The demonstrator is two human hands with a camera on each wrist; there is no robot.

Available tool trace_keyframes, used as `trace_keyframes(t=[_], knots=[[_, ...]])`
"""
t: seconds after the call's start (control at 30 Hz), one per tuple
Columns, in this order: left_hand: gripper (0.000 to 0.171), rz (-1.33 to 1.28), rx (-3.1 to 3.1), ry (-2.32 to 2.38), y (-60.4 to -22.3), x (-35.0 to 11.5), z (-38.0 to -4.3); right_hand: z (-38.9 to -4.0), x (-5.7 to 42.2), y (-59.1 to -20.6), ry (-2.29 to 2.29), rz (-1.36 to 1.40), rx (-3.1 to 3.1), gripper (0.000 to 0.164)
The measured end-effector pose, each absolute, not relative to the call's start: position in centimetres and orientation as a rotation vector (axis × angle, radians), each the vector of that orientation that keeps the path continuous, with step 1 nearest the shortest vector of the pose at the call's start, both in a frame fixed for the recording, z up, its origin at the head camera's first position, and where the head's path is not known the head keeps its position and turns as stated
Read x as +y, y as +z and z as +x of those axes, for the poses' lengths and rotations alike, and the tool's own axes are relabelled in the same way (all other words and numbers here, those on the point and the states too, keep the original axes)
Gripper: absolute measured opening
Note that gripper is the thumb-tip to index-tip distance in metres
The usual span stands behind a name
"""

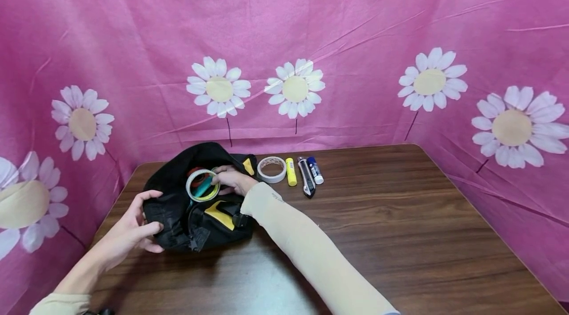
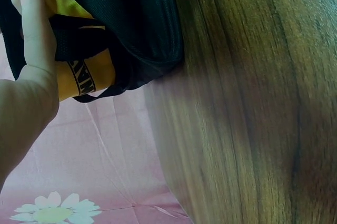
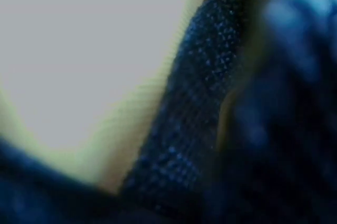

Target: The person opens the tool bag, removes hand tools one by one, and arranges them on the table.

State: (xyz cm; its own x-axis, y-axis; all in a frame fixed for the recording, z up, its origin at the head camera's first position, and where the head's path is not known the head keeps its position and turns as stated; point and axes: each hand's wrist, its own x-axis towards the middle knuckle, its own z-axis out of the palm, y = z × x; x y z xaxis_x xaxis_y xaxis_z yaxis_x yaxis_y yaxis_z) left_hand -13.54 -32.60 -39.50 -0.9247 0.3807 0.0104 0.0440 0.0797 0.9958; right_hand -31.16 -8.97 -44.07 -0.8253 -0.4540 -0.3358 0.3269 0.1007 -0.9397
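Observation:
A black bag with yellow patches [image 1: 171, 214] lies with its mouth turned up on the left part of the table. My left hand [image 1: 133, 223] grips the bag's left side, thumb apart from the fingers; in the left wrist view, part of this hand [image 2: 37, 50] lies against the bag's fabric [image 2: 142, 19]. Inside the bag's mouth, my right hand [image 1: 231, 180] pinches the right edge of a tape roll [image 1: 188, 185]. A teal item [image 1: 203, 187] and something red show through the ring. Dark, blurred fabric [image 3: 184, 103] fills much of the right wrist view, hiding the fingers.
Right of the bag, near the table's back edge, lie a white tape roll [image 1: 272, 179], a yellow stick [image 1: 291, 173], a utility knife [image 1: 306, 177] and a blue-and-white glue stick [image 1: 315, 171]. A pink flowered cloth [image 1: 355, 19] hangs behind the wooden table [image 1: 391, 236].

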Motion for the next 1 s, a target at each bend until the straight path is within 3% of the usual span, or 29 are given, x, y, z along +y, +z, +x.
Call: trace_keyframes(t=[0.43,0.7,1.0], knots=[[0.067,0.460,2.071,1.968,-39.6,-32.6,-13.6,-30.9,-9.0,-42.7,-1.877,-0.193,1.540,0.051],[0.067,0.472,2.074,1.954,-39.3,-32.5,-14.1,-31.2,-9.2,-41.1,-1.910,-0.134,1.426,0.022],[0.065,0.468,2.097,1.923,-39.2,-32.4,-14.2,-31.0,-8.7,-38.3,-1.871,-0.204,1.418,0.017]])
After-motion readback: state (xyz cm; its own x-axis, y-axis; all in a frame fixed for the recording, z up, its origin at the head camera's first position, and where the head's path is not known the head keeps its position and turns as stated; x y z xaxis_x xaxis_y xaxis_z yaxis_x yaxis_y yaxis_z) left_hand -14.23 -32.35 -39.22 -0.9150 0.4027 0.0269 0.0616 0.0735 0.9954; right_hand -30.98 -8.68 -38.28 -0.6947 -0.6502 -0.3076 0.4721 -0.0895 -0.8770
